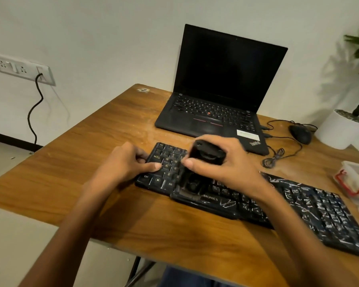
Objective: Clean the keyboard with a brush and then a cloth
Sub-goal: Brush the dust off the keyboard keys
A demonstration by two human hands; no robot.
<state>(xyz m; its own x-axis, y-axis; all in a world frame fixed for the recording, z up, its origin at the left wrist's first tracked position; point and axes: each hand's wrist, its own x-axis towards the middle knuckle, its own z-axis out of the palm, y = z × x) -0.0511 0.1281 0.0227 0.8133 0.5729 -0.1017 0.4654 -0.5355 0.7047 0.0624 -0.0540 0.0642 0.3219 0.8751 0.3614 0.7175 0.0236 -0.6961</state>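
1. Keyboard (pixel 298 206) lies diagonally on the wooden table (pixel 112 125), before the laptop (pixel 216 100); white streaks cover its right part.
2. Left hand (pixel 129 162) grips its left end, thumb on keys.
3. Right hand (pixel 222 164) curls round a black brush (pixel 206 152) over the left-centre keys.

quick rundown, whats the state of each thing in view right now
keyboard: left end mostly clean, right part streaked white
brush: held bristles down on the keys, blurred
left hand: holds the keyboard's left end, thumb on the keys
right hand: grips the brush
laptop: lid open, screen dark
mouse: untouched, wired
wall socket: one cable plugged in
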